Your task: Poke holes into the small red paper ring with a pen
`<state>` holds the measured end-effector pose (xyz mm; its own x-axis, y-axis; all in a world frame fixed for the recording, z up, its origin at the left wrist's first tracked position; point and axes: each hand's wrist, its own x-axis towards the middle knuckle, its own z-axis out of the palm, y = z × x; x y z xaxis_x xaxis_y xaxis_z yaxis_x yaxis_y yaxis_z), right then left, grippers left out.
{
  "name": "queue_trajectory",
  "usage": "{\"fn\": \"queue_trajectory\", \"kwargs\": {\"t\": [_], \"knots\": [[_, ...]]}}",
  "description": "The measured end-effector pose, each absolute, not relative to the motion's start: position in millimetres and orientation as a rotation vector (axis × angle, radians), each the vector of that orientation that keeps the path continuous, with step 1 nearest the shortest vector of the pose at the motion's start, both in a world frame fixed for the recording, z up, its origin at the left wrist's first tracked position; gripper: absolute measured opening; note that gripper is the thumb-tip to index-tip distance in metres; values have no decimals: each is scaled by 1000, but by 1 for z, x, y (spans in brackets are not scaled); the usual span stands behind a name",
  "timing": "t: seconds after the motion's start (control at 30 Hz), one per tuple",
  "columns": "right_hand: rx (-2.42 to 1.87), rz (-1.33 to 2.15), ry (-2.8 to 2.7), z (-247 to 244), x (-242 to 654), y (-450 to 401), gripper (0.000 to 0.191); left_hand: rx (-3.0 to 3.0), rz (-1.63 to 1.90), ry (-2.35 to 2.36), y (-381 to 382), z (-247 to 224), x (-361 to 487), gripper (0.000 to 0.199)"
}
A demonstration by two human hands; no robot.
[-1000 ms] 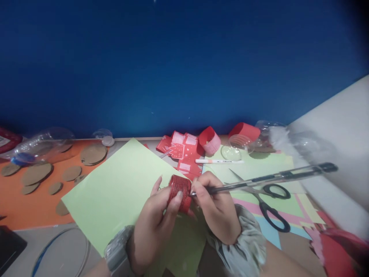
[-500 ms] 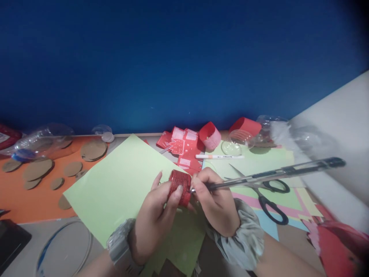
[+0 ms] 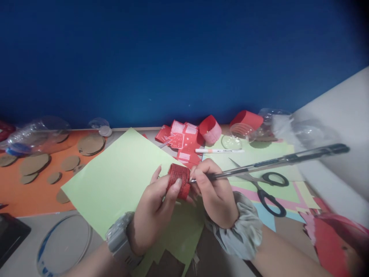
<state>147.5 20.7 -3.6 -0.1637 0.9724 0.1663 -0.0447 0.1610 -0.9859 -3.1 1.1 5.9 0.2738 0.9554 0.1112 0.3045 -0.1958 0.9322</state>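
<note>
My left hand (image 3: 157,207) is closed around a small red paper roll (image 3: 178,181) marked with rows of dark lines, its thumb lying across the front. In my right hand (image 3: 216,192) a clear-barrelled pen (image 3: 265,163) is pinched, its tip at the right edge of the roll and its back end reaching far to the right. Beneath both hands lies a light green paper sheet (image 3: 115,181). Scissors (image 3: 259,184) with black handles rest to the right of my right hand, blades partly open. Behind my hands is a white marker (image 3: 219,151).
Red and pink paper pieces (image 3: 184,140), a pink-red paper ring (image 3: 211,130) and clear plastic pieces (image 3: 232,140) line the blue wall (image 3: 184,65). Cardboard discs (image 3: 34,163) lie on orange paper (image 3: 17,196) at left. A round clear lid (image 3: 65,242) sits front left.
The whole scene sits slightly higher in the view. Both hands keep their holds, and the pen tip stays near the roll's right edge.
</note>
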Motion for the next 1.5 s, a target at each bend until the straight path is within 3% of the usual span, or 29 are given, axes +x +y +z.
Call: {"fn": "queue_trajectory", "kwargs": {"t": [0.2, 0.83, 1.5], "knots": [[-983, 1253, -1407, -3, 148, 20, 29, 1681, 963, 1171, 2, 3, -2, 30], [-899, 1136, -1350, -6, 149, 19, 22, 1633, 958, 1217, 1, 2, -3, 36], [-945, 1314, -1270, -3, 146, 20, 25, 1560, 900, 1194, 1, 6, -1, 29]]}}
